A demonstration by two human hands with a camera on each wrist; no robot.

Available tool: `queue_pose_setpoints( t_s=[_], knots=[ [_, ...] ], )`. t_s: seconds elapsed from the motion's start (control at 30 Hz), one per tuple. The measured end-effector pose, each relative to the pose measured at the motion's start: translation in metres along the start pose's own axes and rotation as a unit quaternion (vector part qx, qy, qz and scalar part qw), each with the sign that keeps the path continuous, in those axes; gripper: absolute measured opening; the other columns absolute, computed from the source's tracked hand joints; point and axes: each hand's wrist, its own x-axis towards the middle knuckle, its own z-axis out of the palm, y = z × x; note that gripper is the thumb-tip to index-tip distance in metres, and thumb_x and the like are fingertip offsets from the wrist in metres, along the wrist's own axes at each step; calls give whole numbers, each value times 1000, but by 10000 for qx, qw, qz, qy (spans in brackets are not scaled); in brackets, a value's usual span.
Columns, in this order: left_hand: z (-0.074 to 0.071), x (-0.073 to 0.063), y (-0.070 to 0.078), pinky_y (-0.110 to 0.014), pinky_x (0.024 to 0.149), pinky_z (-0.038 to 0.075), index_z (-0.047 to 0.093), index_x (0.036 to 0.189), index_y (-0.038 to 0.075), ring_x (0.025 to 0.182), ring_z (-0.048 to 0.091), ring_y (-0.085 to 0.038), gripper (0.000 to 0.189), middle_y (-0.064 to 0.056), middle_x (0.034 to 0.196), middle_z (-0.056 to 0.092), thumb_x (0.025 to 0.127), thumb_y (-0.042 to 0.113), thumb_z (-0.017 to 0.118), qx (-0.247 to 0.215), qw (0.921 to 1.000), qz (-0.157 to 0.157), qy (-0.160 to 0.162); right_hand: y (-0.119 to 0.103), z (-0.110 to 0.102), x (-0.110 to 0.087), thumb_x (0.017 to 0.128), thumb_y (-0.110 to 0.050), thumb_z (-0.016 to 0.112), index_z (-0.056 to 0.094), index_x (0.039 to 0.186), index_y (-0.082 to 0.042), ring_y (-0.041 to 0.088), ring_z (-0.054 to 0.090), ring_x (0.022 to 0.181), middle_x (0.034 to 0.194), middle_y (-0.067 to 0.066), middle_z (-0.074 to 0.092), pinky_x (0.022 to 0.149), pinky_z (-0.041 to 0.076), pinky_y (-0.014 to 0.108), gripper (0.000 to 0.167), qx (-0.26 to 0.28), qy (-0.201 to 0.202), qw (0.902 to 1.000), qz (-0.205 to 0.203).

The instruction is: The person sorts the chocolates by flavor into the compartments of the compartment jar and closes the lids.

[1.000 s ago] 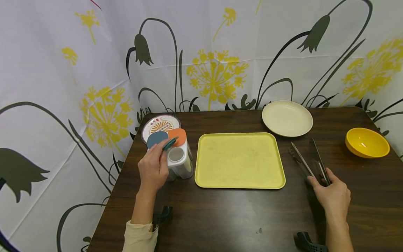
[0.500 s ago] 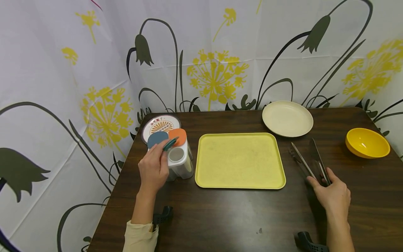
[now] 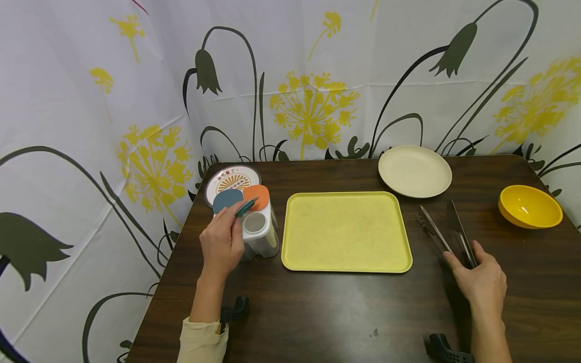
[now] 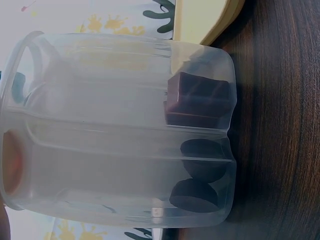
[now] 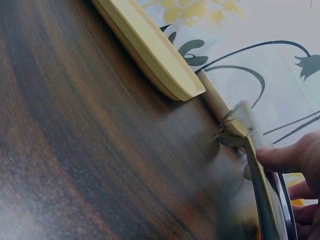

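Observation:
At the left of the head view, my left hand [image 3: 222,239] pinches a teal lid [image 3: 245,207], tilted up beside an uncovered compartment of a divided clear container [image 3: 260,244]. A blue lid [image 3: 227,199] and an orange lid [image 3: 256,195] cover two other compartments. Through the container's wall, the left wrist view shows a dark brown block [image 4: 197,100] and two dark rounded pieces [image 4: 204,160] at the bottom. On the right side, my right hand [image 3: 482,277] grips metal tongs [image 3: 463,239], thumb on one arm and fingers on the other. The tongs' arms are spread, tips pointing away from me.
A yellow tray [image 3: 347,232] lies mid-table between the hands. Behind the container sits a patterned plate [image 3: 231,177]. A cream plate [image 3: 415,171] stands at the back, and a yellow bowl [image 3: 529,206] at the far right. A patterned curtain [image 3: 308,45] hangs behind the table.

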Motion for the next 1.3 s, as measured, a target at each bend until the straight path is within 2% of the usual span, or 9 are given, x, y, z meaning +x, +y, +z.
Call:
queue_pose_setpoints(
  t_s=[0.13,0.3,0.43,0.6,0.67,0.8,0.9,1.07,1.3],
  knots=[
    [1,0,0,-52,83,52,66,126,12,93,68,-29,37,-7,104,73,94,15,46,-40,10000,32,43,-1,-2,-1,91,-42,66,32,152,-6,51,31,135,150,28,35,109,22,59,78,189,212,9995,-104],
    [1,0,0,-52,83,52,66,125,13,89,68,-29,38,-7,95,73,93,15,45,-49,10000,51,64,-12,2,-4,90,-31,69,41,148,-4,49,35,134,147,26,41,110,23,58,70,508,854,9930,-644],
    [1,0,0,-53,94,47,67,125,13,90,70,-29,39,-8,89,73,92,14,45,-47,9999,76,73,-26,10,-8,87,-22,72,50,143,-4,48,40,130,143,23,48,107,26,60,63,789,1296,9800,-1287],
    [0,0,1,-52,96,46,68,124,14,81,69,-27,38,-6,88,72,92,14,46,-47,9999,69,56,-48,27,-13,81,-12,78,59,134,-1,45,47,124,135,20,55,100,34,60,57,1116,1480,9542,-2350],
    [0,0,1,-52,96,46,68,124,15,85,70,-26,38,-5,97,73,93,15,47,-91,9999,92,46,-57,38,-16,79,-8,80,61,130,1,44,50,121,131,20,58,98,37,59,55,1182,1383,9410,-2854],
    [0,0,1,-52,96,46,70,122,15,100,69,-23,37,-2,114,71,93,20,48,-190,9995,228,72,-75,64,-29,78,-7,81,64,126,1,38,55,117,126,17,61,95,40,53,52,1198,822,9196,-3649],
    [1,1,0,-54,95,46,71,121,15,104,68,-22,37,-1,114,72,92,22,48,-249,9991,338,97,-88,82,-42,79,-10,81,64,127,0,34,57,116,125,13,62,94,42,49,52,1145,291,9024,-4144],
    [1,1,0,-55,95,45,72,119,15,108,67,-21,38,0,115,71,91,24,48,-324,9986,411,66,-109,103,-62,81,-18,80,63,130,-5,25,55,120,129,6,60,95,45,43,53,980,-462,8657,-4886],
    [-1,0,1,-54,98,43,73,117,17,113,64,-20,39,1,121,69,87,29,51,-340,9988,323,-132,-139,118,-78,84,-27,78,60,136,-13,20,55,122,133,3,58,97,46,40,56,621,-917,8161,-5672]
  ],
)
